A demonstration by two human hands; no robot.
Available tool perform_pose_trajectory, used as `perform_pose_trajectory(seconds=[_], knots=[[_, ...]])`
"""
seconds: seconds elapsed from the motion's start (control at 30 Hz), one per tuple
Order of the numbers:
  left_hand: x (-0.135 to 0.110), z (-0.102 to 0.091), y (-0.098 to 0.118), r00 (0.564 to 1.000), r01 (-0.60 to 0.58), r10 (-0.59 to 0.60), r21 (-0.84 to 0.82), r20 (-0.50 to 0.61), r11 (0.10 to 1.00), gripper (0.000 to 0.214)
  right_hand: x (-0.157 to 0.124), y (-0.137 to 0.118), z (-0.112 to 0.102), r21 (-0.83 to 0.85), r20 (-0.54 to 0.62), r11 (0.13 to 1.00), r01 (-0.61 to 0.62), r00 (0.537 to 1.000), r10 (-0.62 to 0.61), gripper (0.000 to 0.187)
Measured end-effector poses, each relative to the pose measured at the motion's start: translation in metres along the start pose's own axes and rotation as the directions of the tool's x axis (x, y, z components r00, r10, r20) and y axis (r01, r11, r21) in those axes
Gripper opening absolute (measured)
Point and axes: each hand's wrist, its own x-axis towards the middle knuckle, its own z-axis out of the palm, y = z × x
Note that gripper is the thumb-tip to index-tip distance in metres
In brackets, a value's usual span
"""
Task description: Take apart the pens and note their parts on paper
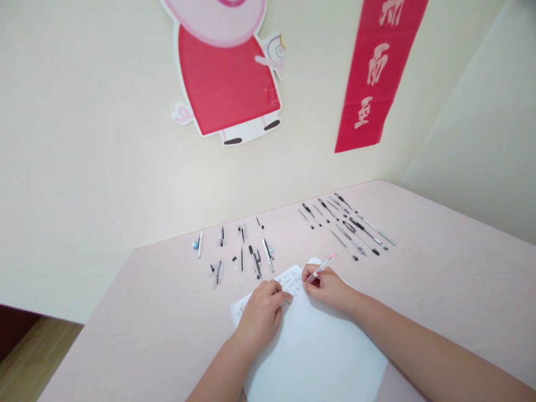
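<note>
My right hand (323,287) grips a clear pen with a pink end (322,267), held tilted over the upper part of the white paper (314,346). The pen's tip is hidden by my fingers. Rows of small handwriting (293,281) run along the top of the sheet, between my two hands. On the paper's left side my left hand (266,306) lies flat, fingers slightly bent and thumb apart, with nothing in it.
Beyond the paper, disassembled pens and caps (255,262) lie at the left, and several pens (330,209) in rows at the right. A pale pink tabletop (167,318) meets the wall, which bears a pig cutout (228,84) and a red banner (372,84).
</note>
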Motion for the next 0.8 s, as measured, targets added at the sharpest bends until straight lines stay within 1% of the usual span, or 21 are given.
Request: perform_pose_trajectory(seconds=[0.17, 0.27, 0.4, 0.8], knots=[[0.0001, -0.0001, 0.0008, 1.000, -0.011, 0.010, 0.030, 0.014, 1.000, 0.047, -0.0002, -0.0007, 0.0008, -0.058, -0.007, 0.998, 0.019, 1.000, -0.019, 0.011], [0.0002, -0.0005, 0.0018, 1.000, -0.014, 0.013, 0.041, 0.022, 0.999, 0.050, -0.0002, -0.0012, 0.0007, -0.053, 0.008, 0.998, 0.013, 1.000, -0.013, 0.011], [0.0000, -0.0004, 0.0033, 0.999, -0.012, 0.011, 0.048, 0.031, 0.999, 0.048, -0.0001, -0.0001, 0.0007, -0.050, 0.022, 0.999, 0.021, 1.000, -0.020, 0.011], [0.0001, 0.0004, 0.0051, 1.000, -0.006, 0.005, 0.058, 0.030, 0.998, 0.045, 0.0004, 0.0009, 0.0016, -0.054, 0.021, 0.998, 0.027, 0.999, -0.026, 0.011]])
